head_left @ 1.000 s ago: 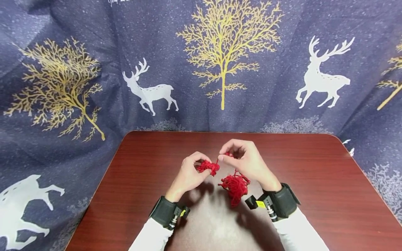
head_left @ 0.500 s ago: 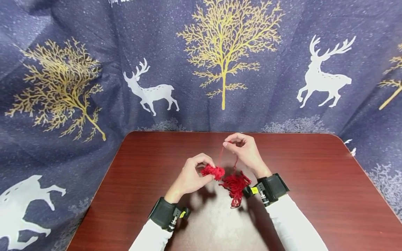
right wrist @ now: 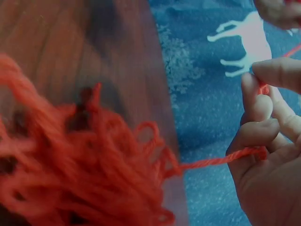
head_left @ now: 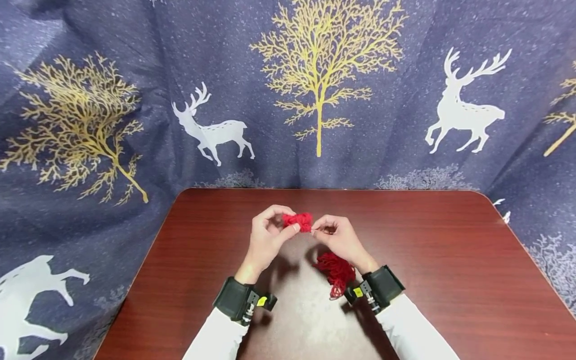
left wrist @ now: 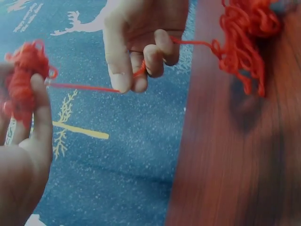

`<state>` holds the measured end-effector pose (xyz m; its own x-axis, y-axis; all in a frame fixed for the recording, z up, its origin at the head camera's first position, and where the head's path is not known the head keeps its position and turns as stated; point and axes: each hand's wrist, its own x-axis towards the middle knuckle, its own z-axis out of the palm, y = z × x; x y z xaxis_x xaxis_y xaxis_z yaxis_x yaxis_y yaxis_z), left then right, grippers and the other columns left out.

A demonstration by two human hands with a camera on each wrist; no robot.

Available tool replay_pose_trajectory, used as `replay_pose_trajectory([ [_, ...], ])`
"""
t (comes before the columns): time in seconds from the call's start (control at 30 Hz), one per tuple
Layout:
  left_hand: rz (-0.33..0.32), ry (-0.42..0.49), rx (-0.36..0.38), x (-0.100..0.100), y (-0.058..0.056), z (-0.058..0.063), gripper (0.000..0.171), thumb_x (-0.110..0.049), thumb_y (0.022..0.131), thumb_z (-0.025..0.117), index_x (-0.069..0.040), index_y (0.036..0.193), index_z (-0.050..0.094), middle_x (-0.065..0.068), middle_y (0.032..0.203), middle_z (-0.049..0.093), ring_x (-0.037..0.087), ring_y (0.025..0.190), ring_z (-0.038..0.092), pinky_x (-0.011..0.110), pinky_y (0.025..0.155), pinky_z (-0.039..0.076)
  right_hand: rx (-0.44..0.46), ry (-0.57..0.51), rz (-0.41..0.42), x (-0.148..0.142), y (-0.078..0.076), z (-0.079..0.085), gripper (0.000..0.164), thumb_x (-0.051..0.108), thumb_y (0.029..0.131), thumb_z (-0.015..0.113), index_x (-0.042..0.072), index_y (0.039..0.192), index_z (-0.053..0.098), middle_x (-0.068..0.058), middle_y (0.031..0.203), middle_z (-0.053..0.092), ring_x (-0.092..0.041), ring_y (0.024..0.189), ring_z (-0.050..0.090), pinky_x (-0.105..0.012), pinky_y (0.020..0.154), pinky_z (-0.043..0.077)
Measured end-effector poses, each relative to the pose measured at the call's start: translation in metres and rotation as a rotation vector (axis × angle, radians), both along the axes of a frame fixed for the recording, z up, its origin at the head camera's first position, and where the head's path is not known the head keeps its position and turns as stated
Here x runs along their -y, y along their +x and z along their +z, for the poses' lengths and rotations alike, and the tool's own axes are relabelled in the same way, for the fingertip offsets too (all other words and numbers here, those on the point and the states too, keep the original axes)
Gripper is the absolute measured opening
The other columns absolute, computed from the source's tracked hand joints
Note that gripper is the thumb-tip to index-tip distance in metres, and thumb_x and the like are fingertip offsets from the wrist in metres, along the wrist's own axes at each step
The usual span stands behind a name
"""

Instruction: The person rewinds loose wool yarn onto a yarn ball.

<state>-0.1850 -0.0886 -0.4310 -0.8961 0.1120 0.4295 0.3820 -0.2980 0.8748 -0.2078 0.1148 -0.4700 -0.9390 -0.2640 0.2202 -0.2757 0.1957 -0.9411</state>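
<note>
My left hand (head_left: 265, 240) holds a small wound bundle of red yarn (head_left: 298, 221) between thumb and fingers, raised over the table. A single strand (left wrist: 84, 87) runs taut from that bundle to my right hand (head_left: 339, 239). Thumb and index finger of the right hand pinch this strand, which also passes through its curled fingers, as the right wrist view shows. From there the yarn leads on to a loose, tangled heap of red yarn (head_left: 335, 272) below the right hand, its loops large in the right wrist view.
The reddish-brown table (head_left: 202, 240) has a pale glare patch near its front. Behind it hangs a dark blue cloth (head_left: 288, 170) printed with white deer and yellow trees. Black camera straps (head_left: 235, 299) circle both wrists over white sleeves.
The right hand rose with the strand, then came down close beside the bundle. My left hand moved lower first, then lifted the bundle higher. The loose heap stays below the right hand.
</note>
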Motion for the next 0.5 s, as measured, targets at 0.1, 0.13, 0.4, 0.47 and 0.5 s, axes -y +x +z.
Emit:
replay_pose_trajectory([
  [0.1,0.086,0.092,0.071,-0.004,-0.006,0.000,0.022,0.013,0.080,0.071,0.009,0.100,0.064,0.007,0.097,0.066,0.013,0.084,0.065,0.021,0.066,0.056,-0.045,0.067,0.020,0.004,0.006,0.001,0.004,0.002,0.086,0.074,0.001,0.089,0.073,-0.006,0.079,0.071,-0.014,0.067,0.061,-0.023,0.061,0.050],
  [0.13,0.116,0.116,0.092,-0.006,-0.009,0.000,0.021,0.013,0.080,0.071,0.010,0.100,0.063,0.007,0.094,0.066,0.013,0.083,0.065,0.021,0.065,0.056,-0.061,0.084,0.024,0.005,0.009,0.002,0.005,0.004,0.085,0.075,0.002,0.089,0.073,-0.003,0.077,0.071,-0.014,0.067,0.061,-0.023,0.060,0.049],
  [0.4,0.366,-0.064,0.194,-0.017,-0.032,-0.009,0.022,0.007,0.081,0.076,0.008,0.101,0.066,0.011,0.092,0.069,0.017,0.082,0.065,0.022,0.069,0.055,-0.179,0.168,0.018,0.008,0.019,0.017,0.005,0.007,0.085,0.075,0.011,0.086,0.073,0.008,0.071,0.065,-0.011,0.063,0.059,-0.024,0.056,0.047],
  [0.47,0.387,-0.207,0.183,-0.017,-0.036,-0.014,0.021,0.004,0.081,0.078,0.004,0.100,0.068,0.013,0.095,0.070,0.020,0.085,0.066,0.025,0.072,0.056,-0.190,0.162,0.012,0.007,0.018,0.021,0.003,0.007,0.086,0.075,0.010,0.087,0.073,0.007,0.071,0.065,-0.012,0.062,0.058,-0.024,0.055,0.047],
  [0.5,0.388,-0.274,0.172,-0.017,-0.038,-0.017,0.021,0.004,0.081,0.078,0.003,0.100,0.069,0.014,0.096,0.070,0.022,0.087,0.067,0.026,0.073,0.057,-0.193,0.157,0.009,0.006,0.017,0.023,0.003,0.008,0.086,0.075,0.009,0.088,0.073,0.007,0.071,0.065,-0.012,0.062,0.058,-0.025,0.055,0.047],
])
